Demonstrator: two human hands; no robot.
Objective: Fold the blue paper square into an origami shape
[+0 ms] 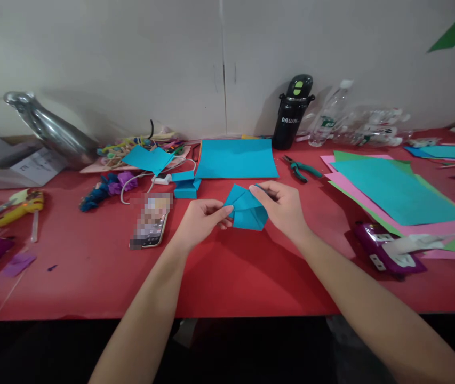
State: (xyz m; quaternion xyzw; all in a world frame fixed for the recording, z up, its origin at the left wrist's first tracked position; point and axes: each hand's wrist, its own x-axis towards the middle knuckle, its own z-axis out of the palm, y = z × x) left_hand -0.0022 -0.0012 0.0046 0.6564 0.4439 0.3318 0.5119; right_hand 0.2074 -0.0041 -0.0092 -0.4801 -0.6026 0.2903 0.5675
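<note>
Between my two hands is a piece of folded blue paper [248,212], creased into several flat facets and lifted a little above the red table. My left hand [207,217] pinches its left edge between thumb and fingers. At the upper right edge, my right hand [278,205] grips the same paper, its thumb lying on top and the other fingers partly hidden. Another folded blue paper piece [186,184] rests on the table just beyond my left hand. A phone [152,220] with a lit, blurred screen lies left of that hand.
Blue sheets [237,159] lie at the back, with green-handled pliers [303,169] beside them. A black flask [292,113] and a clear bottle [330,114] stand behind. Coloured paper [399,186] and a purple power strip [387,249] occupy the right; a yellow glue gun [19,210] lies left.
</note>
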